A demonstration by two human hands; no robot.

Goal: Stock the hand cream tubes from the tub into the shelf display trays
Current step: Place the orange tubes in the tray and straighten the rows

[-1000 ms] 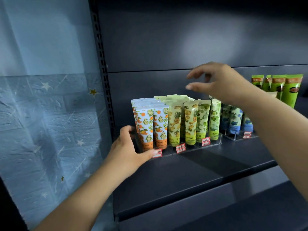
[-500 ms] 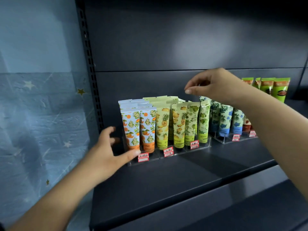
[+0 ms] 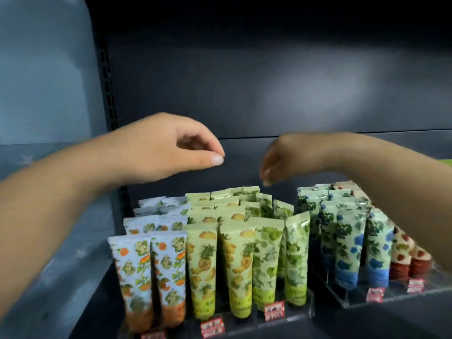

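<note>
Left hand [image 3: 171, 148]: hovers above the rear rows, thumb and forefinger pinched together on nothing visible.
Right hand [image 3: 281, 157]: blurred, fingers drooping loosely apart over the lime tubes [image 3: 266, 260]; apparently empty.
Hand cream tubes: stand cap-down in the left display tray [image 3: 247, 321] and the right display tray [image 3: 391, 297] on the shelf [image 3: 318, 331]; the tub is out of view.
Step in hand: likely straightening the packed rows.
Doing it well: press lightly on the crimped tops of the pineapple tubes [image 3: 203, 270], nudging each back upright without toppling its neighbours.
</note>
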